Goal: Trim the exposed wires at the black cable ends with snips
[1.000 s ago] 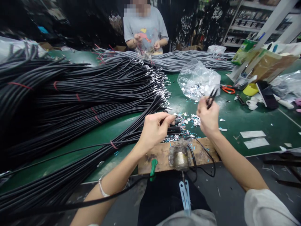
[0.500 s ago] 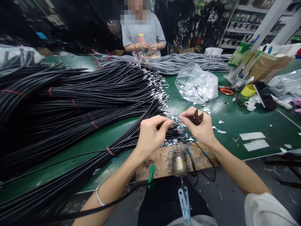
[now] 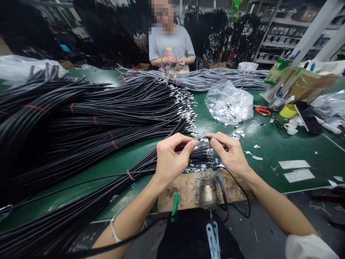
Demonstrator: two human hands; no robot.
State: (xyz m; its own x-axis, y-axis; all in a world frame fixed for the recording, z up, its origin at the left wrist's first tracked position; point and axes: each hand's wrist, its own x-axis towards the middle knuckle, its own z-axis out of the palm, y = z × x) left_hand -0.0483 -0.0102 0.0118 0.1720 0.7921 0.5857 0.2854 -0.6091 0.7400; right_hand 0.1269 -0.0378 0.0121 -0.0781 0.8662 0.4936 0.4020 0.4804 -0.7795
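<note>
A black cable end [image 3: 198,149] above the green table [image 3: 272,144] is pinched by the left hand [image 3: 172,156]; its wire tips are pinched by the right hand [image 3: 229,153]; small, steady fingertip movements are best used

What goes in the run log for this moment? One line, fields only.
left hand: pinching black cable end | right hand: fingertips at same end | surface: green table | nearby: foil-scrap bag

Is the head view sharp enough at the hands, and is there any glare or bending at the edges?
Head view: left hand and right hand are sharp; wide-lens bending curves the black cables at the left; soft glare on the plastic bag; far shelves dim, blurry.
</note>
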